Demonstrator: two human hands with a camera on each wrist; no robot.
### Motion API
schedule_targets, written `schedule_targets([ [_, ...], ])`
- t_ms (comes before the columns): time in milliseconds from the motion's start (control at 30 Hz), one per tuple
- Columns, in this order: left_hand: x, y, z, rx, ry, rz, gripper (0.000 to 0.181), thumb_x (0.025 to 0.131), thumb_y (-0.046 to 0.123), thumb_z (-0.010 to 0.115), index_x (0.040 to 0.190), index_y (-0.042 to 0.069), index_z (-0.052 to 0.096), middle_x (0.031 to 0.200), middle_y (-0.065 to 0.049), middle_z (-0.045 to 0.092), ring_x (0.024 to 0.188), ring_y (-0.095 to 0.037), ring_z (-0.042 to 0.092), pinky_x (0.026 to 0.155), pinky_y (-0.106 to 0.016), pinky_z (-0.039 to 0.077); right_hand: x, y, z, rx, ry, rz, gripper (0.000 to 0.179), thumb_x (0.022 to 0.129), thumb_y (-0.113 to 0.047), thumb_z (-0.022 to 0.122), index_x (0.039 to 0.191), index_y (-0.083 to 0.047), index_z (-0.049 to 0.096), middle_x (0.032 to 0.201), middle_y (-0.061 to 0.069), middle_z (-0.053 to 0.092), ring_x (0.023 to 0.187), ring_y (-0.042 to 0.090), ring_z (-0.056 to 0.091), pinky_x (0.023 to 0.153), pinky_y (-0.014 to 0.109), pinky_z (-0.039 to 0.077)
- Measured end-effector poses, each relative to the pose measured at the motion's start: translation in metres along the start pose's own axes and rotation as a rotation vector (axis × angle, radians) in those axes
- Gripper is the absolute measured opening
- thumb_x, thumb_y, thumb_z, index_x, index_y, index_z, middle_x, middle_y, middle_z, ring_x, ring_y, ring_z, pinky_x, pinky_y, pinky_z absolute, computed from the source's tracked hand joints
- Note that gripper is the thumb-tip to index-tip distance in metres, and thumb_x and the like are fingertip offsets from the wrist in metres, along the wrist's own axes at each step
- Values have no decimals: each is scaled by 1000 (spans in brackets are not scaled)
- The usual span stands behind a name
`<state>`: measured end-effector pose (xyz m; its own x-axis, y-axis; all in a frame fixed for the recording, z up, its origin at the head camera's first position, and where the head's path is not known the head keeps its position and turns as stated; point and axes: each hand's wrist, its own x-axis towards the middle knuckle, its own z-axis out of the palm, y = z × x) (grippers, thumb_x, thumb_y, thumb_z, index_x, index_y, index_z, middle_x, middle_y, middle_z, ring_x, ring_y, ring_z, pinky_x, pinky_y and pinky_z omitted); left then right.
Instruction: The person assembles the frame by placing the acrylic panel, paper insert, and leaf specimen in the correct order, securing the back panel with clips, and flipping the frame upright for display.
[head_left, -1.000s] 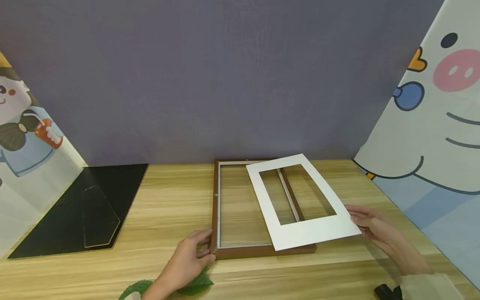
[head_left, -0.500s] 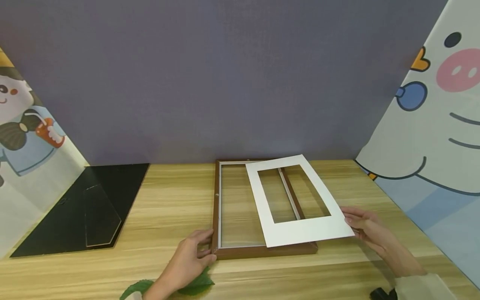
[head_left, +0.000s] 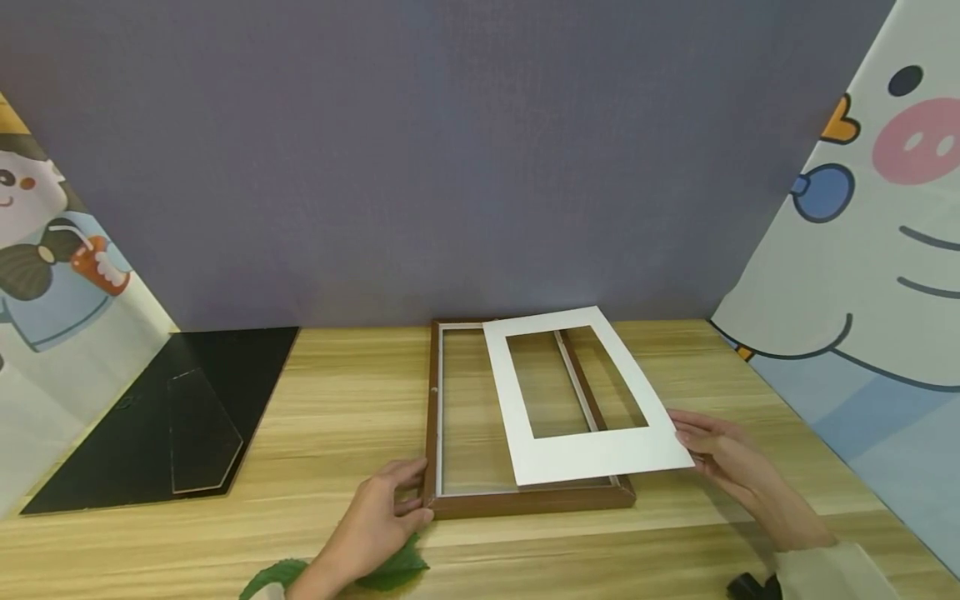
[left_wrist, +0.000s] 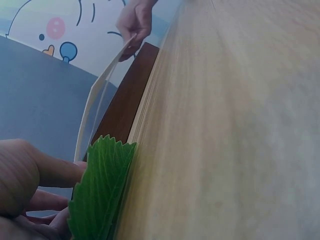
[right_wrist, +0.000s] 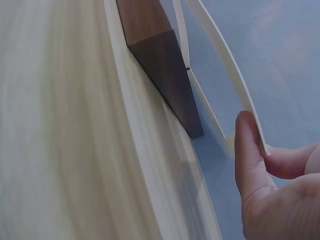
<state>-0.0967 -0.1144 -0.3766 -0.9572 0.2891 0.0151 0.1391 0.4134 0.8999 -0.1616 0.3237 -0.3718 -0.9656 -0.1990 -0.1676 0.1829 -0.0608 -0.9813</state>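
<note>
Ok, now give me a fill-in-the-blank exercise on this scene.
1. The left hand holds a frame coloured ____.
2. The right hand pinches a mat coloured ____.
3. In the head view, the black panel lies to the ____ of the frame.
4. The mat has ____ outer corners.

Missing words: brown; white; left; four.

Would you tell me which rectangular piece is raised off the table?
The white mat, pinched near its corner by the right hand; the brown frame and black board lie on the table.

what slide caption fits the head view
Right hand holds a white rectangular card mat over a brown rectangular wood-look frame; left hand touches the frame's left side.
</note>
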Motion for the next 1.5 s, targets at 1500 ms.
schedule_targets([
  [1500,0,1,0,-2,7,11,60,79,-5,71,131,-16,44,133,-34,44,114,-45,55,81,-24,55,21,-2,50,-43,-52,-18,56,96,4,44,140,22,14,100,-10,67,91,6,65,73,20,56],
])
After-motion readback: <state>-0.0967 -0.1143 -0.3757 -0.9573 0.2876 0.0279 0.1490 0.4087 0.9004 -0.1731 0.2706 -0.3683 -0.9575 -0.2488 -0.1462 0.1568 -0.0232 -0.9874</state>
